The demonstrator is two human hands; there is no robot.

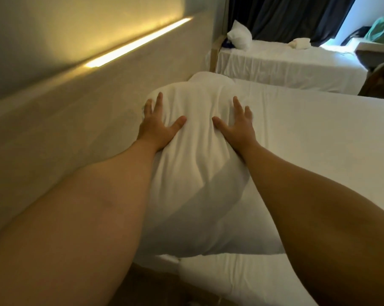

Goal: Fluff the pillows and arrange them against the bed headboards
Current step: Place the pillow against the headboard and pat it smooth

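Observation:
A large white pillow [197, 173] lies lengthwise on the near bed, close to the pale headboard [87, 120] on the left. My left hand [159, 124] presses flat on the pillow's left side with fingers spread. My right hand [235, 124] presses flat on its right side, fingers also apart. Neither hand grips the fabric. A second white pillow [210, 77] sits just behind the first, mostly hidden by it. Another white pillow [239, 35] stands crumpled at the head of the far bed.
The near bed's white sheet [319, 151] stretches to the right. A second bed [285, 65] stands beyond it with a rolled towel [300, 44]. Dark curtains [285, 16] hang at the back. A lit strip [138, 44] glows above the headboard. A chair [378, 54] stands far right.

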